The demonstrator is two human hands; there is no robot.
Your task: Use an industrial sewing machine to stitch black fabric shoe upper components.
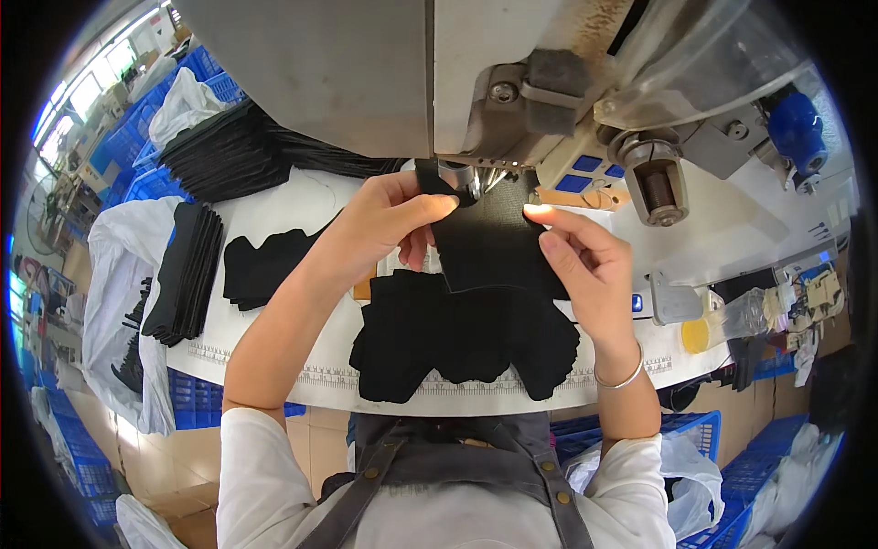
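A black fabric piece (489, 256) lies under the needle area of a sewing machine (480, 178), its near edge hanging over other black cloth. My left hand (389, 220) pinches its left side, thumb on top and the other fingers below. At the right edge, my right hand (590, 261) has thumb and index finger closed on the cloth, the remaining fingers curled in. Directly in front of me lies a pile of black cut fabric pieces (466, 339) with wavy edges. The exact spot under the needle is partly hidden by the machine head.
Left of my forearm lies another black cut pile (261, 270). Further left are a tall black fabric stack (187, 274), a white plastic bag (128, 311) and a larger stack (229, 151). A thread spool (658, 188) is at right. A ruler strip (311, 375) follows the table's front edge.
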